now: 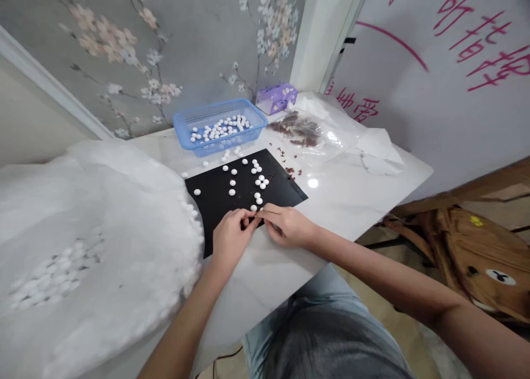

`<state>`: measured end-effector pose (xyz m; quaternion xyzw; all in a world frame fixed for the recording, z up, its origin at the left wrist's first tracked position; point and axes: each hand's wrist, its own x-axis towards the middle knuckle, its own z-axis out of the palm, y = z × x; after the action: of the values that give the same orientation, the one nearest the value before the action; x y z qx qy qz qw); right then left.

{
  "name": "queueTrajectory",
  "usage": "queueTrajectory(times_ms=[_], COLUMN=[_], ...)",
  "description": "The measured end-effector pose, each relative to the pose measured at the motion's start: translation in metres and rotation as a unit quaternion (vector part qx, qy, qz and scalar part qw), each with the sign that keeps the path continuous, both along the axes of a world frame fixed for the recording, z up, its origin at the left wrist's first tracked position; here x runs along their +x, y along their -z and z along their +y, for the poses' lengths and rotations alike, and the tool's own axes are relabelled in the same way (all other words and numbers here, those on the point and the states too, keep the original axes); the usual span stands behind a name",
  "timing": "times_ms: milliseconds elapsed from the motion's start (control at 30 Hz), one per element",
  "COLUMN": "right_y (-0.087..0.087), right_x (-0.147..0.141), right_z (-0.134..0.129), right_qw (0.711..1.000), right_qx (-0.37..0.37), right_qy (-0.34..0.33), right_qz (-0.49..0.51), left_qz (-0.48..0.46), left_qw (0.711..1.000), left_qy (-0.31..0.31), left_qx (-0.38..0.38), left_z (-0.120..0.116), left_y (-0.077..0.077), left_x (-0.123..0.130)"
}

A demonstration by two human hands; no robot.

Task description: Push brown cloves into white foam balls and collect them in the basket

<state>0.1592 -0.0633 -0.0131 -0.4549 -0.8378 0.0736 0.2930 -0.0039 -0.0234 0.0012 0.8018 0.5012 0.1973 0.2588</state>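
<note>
Both hands meet at the front edge of a black sheet point(215, 202) on the white table. My left hand point(234, 233) is closed in a pinch, its fingertips touching those of my right hand point(290, 226). A thin dark stick-like piece shows between the fingers of my right hand. What my left fingertips hold is too small to name. Just beyond the fingers lies a white ball point(253, 208), and several more white balls point(262, 182) are spread over the sheet, some in clusters. Small brown bits point(290, 172) lie at the sheet's right edge.
A blue basket point(182, 133) with white balls stands at the back, beside a purple tissue pack point(276, 97). Behind the sheet to the right lies a clear bag of brown pieces point(304, 131). A large white bag of balls point(124, 202) fills the left. A brown backpack point(467, 252) is at the right.
</note>
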Motion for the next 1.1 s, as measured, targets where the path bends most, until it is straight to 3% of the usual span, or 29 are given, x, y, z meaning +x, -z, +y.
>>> queueTrajectory(times_ms=[233, 367, 500, 600, 700, 800, 933, 1100], right_y=[0.001, -0.003, -0.012, -0.019, -0.027, -0.036, -0.047, -0.053], right_x=[0.001, 0.002, -0.005, -0.019, -0.032, -0.032, -0.012, 0.0], right_z=[-0.001, -0.001, 0.001, 0.003, 0.005, 0.006, 0.004, 0.001], right_qw=[0.998, 0.992, 0.975, 0.95, 0.913, 0.882, 0.919, 0.965], right_qx=[-0.008, 0.012, -0.006, -0.068, -0.221, -0.305, -0.263, -0.198], right_qy=[0.016, 0.034, 0.096, 0.156, 0.089, -0.022, -0.069, -0.032], right_qz=[0.052, 0.124, 0.2, 0.262, 0.331, 0.358, 0.287, 0.167], left_qz=[-0.028, -0.131, -0.26, -0.337, -0.374, -0.37, -0.362, -0.387], left_qw=[0.996, 0.983, 0.941, 0.896, 0.867, 0.876, 0.878, 0.872], left_qy=[0.018, -0.017, -0.043, -0.015, 0.037, 0.074, 0.081, 0.0], left_qx=[-0.085, -0.13, -0.212, -0.288, -0.326, -0.302, -0.302, -0.299], left_z=[0.004, 0.008, 0.011, 0.007, -0.002, -0.009, -0.016, -0.028], left_y=[-0.012, -0.021, -0.026, -0.025, -0.022, -0.019, -0.023, -0.026], left_x=[-0.012, -0.02, -0.019, -0.015, -0.01, -0.009, -0.005, 0.01])
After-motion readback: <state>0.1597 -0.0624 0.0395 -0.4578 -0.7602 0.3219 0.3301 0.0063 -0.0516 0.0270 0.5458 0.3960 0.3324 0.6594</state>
